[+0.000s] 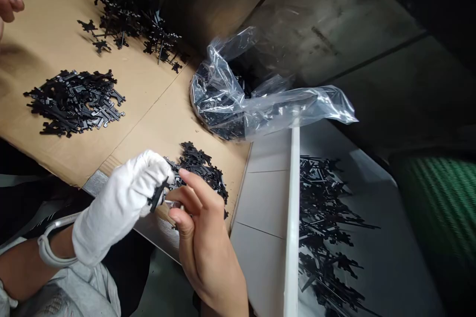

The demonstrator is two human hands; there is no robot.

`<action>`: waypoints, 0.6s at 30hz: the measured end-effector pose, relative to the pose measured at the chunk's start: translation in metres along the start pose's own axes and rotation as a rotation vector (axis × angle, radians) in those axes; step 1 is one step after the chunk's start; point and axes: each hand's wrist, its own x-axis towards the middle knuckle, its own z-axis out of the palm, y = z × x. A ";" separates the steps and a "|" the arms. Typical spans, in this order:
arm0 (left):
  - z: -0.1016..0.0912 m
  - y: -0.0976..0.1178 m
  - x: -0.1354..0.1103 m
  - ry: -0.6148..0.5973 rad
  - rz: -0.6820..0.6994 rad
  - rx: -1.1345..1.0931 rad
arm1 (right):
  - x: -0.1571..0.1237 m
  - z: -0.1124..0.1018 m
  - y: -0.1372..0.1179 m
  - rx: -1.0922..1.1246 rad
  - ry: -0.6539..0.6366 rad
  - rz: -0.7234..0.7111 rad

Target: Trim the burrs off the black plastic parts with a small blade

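Observation:
My left hand (128, 198), in a white cloth glove, is closed around a small black plastic part (158, 195) with a notched end. Close beside it is my right hand (206, 228), bare, its fingers curled towards the part. A thin, light-coloured sliver shows between the right thumb and middle finger; what it is, I cannot make out. Just behind both hands lies a heap of black plastic parts (203, 166) on the cardboard (137, 129), partly hidden by the glove and fingers.
Another pile of black parts (78, 101) lies to the left, with a tall tangled heap (126, 5) behind it. A clear plastic bag (223, 99) holds black pieces. On the right, a white bin (295, 218) contains black strips. Another person's hand (9, 0) is at upper left.

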 end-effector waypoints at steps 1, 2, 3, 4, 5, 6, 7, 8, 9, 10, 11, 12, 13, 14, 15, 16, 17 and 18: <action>-0.001 -0.001 0.000 -0.002 0.026 0.002 | 0.000 0.001 0.000 0.000 0.018 -0.024; -0.001 -0.001 -0.001 -0.008 0.053 0.005 | 0.000 0.001 0.000 -0.003 0.031 -0.050; -0.002 -0.001 -0.002 -0.013 0.080 0.014 | 0.001 0.001 0.000 -0.008 0.040 -0.072; -0.002 -0.001 -0.002 -0.019 0.105 0.033 | 0.002 0.001 0.000 -0.013 0.047 -0.086; -0.003 -0.001 -0.003 -0.025 0.129 0.058 | 0.003 0.002 0.000 -0.015 0.052 -0.099; -0.003 0.000 -0.003 -0.032 0.157 0.083 | 0.004 0.002 -0.001 -0.016 0.057 -0.112; -0.004 0.000 -0.004 -0.025 0.185 0.104 | 0.005 0.002 -0.001 -0.015 0.064 -0.126; -0.004 0.001 -0.004 -0.014 0.208 0.119 | 0.006 0.002 -0.001 -0.012 0.070 -0.140; -0.004 0.001 -0.003 -0.002 0.232 0.126 | 0.007 0.002 -0.001 -0.004 0.074 -0.156; -0.005 0.002 -0.003 0.009 0.247 0.128 | 0.008 0.002 -0.001 0.005 0.075 -0.169; -0.004 0.002 -0.002 0.021 0.258 0.128 | 0.009 0.002 -0.001 0.015 0.075 -0.177; -0.004 0.002 -0.002 0.030 0.261 0.128 | 0.009 0.003 -0.001 0.026 0.076 -0.178; -0.004 0.001 -0.001 0.038 0.258 0.130 | 0.010 0.003 -0.001 0.036 0.074 -0.178; -0.003 0.001 -0.001 0.046 0.255 0.131 | 0.010 0.003 -0.002 0.045 0.069 -0.176; -0.003 0.001 -0.001 0.055 0.247 0.130 | 0.010 0.003 -0.002 0.050 0.068 -0.174; -0.003 0.001 -0.001 0.060 0.236 0.127 | 0.010 0.003 -0.002 0.049 0.065 -0.170; -0.003 0.001 -0.002 0.060 0.226 0.120 | 0.010 0.002 -0.002 0.043 0.063 -0.167; -0.003 0.001 -0.003 0.058 0.211 0.107 | 0.010 0.002 -0.002 0.035 0.060 -0.163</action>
